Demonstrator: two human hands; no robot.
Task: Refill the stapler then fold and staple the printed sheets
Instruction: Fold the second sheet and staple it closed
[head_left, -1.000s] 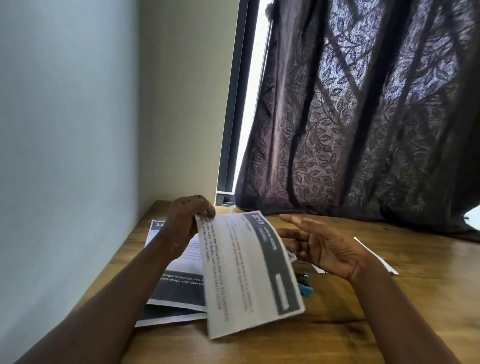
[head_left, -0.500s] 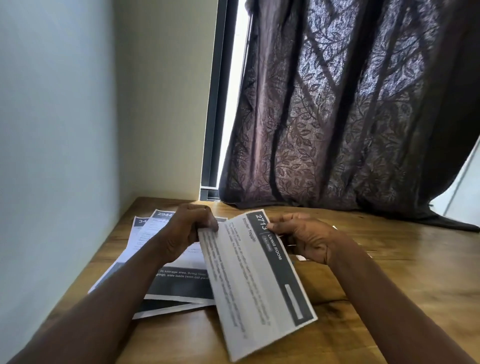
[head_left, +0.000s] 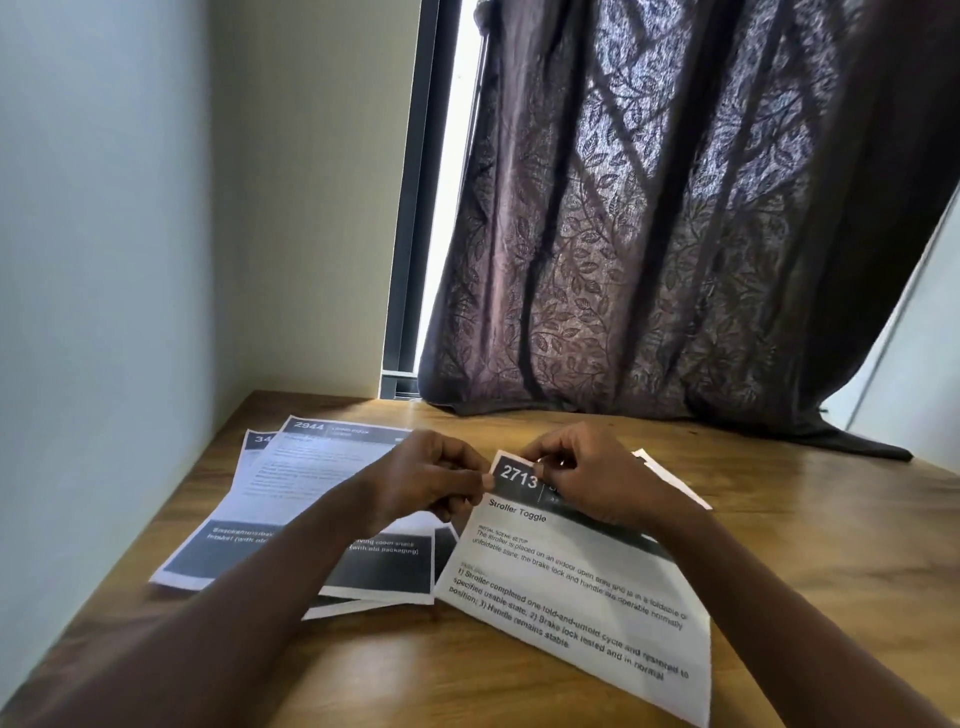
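Observation:
A printed sheet headed "2713 Stroller Toggle" lies slanted on the wooden table, its top corner raised. My left hand pinches that top corner at the left edge. My right hand pinches the same top edge just to the right, over the dark header band. A stack of other printed sheets, the top one numbered "2944", lies flat to the left, partly under my left forearm. The stapler is not visible.
A white wall closes off the table's left side. A dark leaf-patterned curtain hangs behind the table and drapes onto its back edge. Another white paper edge shows behind my right hand.
The sheet has turned from upright to lying readable on the table. My right hand has closed onto its top edge beside my left. The blue stapler seen a second ago is hidden.

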